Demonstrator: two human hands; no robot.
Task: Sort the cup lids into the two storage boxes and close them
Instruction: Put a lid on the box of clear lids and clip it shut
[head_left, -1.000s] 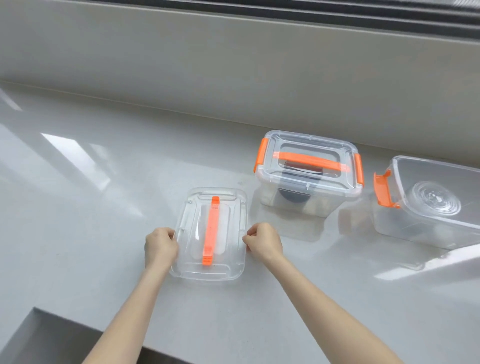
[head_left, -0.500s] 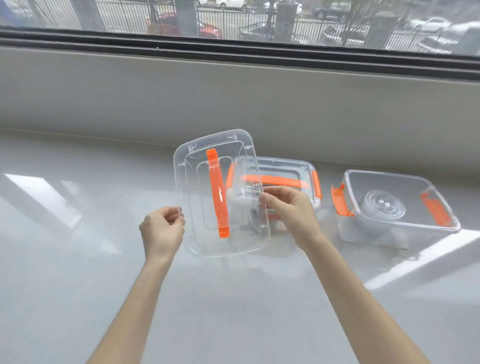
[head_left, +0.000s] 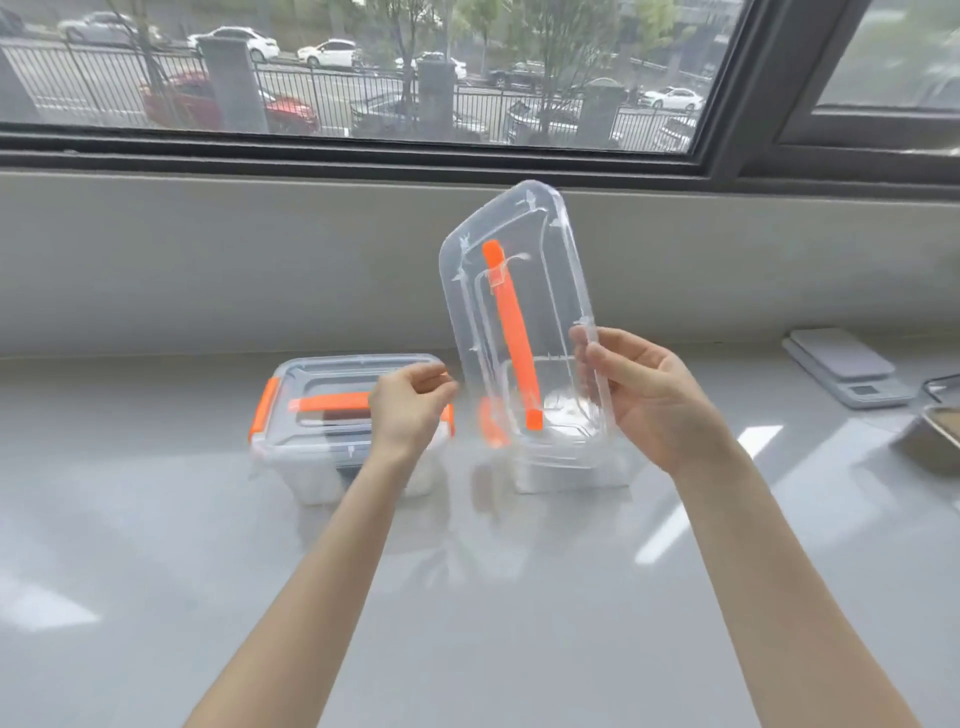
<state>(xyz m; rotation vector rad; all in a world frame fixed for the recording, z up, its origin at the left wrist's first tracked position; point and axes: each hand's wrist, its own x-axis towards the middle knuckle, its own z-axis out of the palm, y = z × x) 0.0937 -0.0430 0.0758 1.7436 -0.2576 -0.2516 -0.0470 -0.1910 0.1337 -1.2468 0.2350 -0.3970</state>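
I hold a clear box lid (head_left: 553, 291) with an orange handle upright in the air; my right hand (head_left: 649, 400) grips its right edge. My left hand (head_left: 410, 410) hovers just left of the lid with curled fingers, and a thin gap shows between them. Behind the lid stands the open clear storage box (head_left: 571, 475) with an orange latch; clear cup lids show dimly inside it. To the left sits the other storage box (head_left: 311, 462), lid on, orange latches down, with dark lids inside.
Everything rests on a glossy pale counter (head_left: 467, 597) under a window sill and wall. A grey kitchen scale (head_left: 844, 369) lies at the far right, and a metal tray (head_left: 943, 431) pokes in at the right edge.
The lid came off the counter, rose and moved right, now upright in front of the open box. My left hand let go of its edge. The camera tilted up and turned right.
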